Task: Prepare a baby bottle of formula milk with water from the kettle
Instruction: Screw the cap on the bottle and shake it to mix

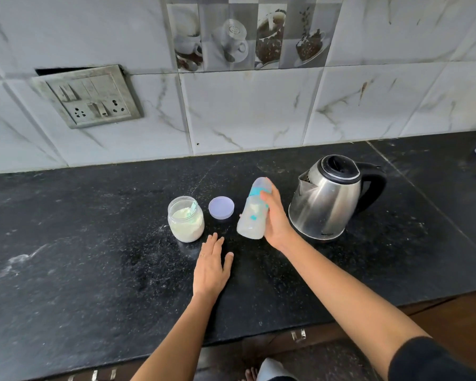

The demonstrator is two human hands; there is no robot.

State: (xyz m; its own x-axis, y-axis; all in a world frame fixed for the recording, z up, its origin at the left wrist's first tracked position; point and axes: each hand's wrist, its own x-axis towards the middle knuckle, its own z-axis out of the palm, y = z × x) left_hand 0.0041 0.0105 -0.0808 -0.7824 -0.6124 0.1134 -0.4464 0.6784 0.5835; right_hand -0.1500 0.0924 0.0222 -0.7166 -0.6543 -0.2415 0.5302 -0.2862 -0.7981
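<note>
Right hand (276,218) grips capped bottle (254,210), tilted, cloudy mix inside, between lid (221,207) and kettle (329,199). Left hand (212,264) flat on counter (94,243). Mixing step, likely. Next: shake until dissolved, cap tight.

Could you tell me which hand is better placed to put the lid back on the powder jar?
Probably the left: the left hand lies free on the counter near the lid and jar, while the right hand grips the bottle.
</note>
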